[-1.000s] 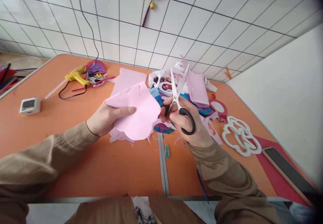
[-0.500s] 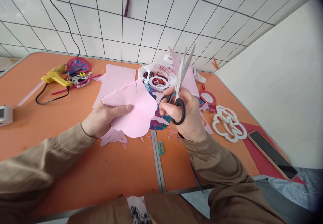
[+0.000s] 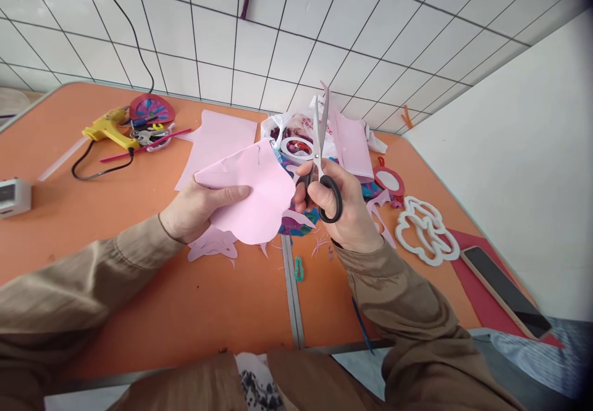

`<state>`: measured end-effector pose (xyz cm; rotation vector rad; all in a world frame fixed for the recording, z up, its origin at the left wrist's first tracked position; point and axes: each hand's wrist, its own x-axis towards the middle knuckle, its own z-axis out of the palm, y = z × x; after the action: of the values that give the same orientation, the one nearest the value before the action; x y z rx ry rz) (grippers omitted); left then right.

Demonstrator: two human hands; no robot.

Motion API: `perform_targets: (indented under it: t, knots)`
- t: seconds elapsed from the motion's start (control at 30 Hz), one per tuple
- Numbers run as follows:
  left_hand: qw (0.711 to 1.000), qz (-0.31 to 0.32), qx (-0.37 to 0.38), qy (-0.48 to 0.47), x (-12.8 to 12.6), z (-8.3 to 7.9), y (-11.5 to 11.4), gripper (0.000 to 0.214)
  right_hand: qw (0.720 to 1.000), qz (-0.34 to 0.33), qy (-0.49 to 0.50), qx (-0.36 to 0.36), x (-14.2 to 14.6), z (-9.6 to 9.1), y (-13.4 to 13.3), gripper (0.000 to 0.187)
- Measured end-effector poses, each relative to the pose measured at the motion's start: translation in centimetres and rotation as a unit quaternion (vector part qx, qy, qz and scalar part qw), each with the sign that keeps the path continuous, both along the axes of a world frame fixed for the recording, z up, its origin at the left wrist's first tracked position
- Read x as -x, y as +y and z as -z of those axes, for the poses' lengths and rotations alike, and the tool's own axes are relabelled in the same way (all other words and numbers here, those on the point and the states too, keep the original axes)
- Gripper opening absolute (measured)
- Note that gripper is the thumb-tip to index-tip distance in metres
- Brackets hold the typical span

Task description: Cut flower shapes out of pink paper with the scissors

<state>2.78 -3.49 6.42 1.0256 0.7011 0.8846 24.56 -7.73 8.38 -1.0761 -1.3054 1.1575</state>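
Note:
My left hand [image 3: 197,208] pinches a pink paper sheet [image 3: 252,194] with a curved cut edge, held just above the orange table [image 3: 139,287]. My right hand [image 3: 345,210] grips black-handled scissors [image 3: 320,164], fingers through the loops, blades nearly closed and pointing up and away, beside the sheet's right edge. Pink offcuts [image 3: 212,245] lie on the table beneath the sheet.
A yellow glue gun [image 3: 109,130] with a black cord, a red disc [image 3: 152,109] and keys lie far left. Another pink sheet [image 3: 217,142], a plastic bag [image 3: 301,136] of craft bits, a white flower outline [image 3: 428,230], a phone [image 3: 504,290] on red paper and a white box [image 3: 13,196] surround me.
The scissor blades have closed from wide open to nearly together. My view shifted a little; both hands stay over the same spot with the pink sheet.

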Motion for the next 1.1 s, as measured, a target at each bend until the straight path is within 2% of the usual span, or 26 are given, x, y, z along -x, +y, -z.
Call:
perform_targets:
  t: [0.13,0.23,0.5,0.67,0.87,0.97,1.1]
  knots:
    - [1.0,-0.008,0.0,-0.009,-0.1,0.2,0.0,0.05,0.999,-0.009,-0.008,-0.052,-0.6,0.6,0.1,0.043]
    - [0.999,-0.023,0.011,-0.034,-0.3,0.4,-0.1,0.058,0.995,-0.045,-0.007,-0.091,-0.7,1.3,0.0,0.042]
    - [0.996,-0.056,0.03,-0.068,-0.4,0.7,-0.2,0.065,0.99,-0.104,-0.012,-0.099,1.2,3.4,-1.0,0.039]
    - [0.994,-0.075,0.025,-0.074,-0.5,0.6,-0.4,0.062,0.991,-0.084,-0.013,-0.099,2.1,3.9,-1.6,0.041]
    - [0.993,-0.101,0.012,-0.067,-0.6,1.1,-0.5,0.06,0.994,-0.065,-0.018,-0.083,2.8,4.4,-2.0,0.044]
    - [0.991,-0.107,0.019,-0.077,-0.7,1.2,-0.5,0.061,0.995,-0.048,-0.021,-0.079,2.8,4.5,-2.1,0.041]
    - [0.99,-0.107,0.028,-0.089,-0.8,1.1,-0.6,0.063,0.992,-0.049,-0.038,-0.109,2.8,4.5,-2.0,0.034]
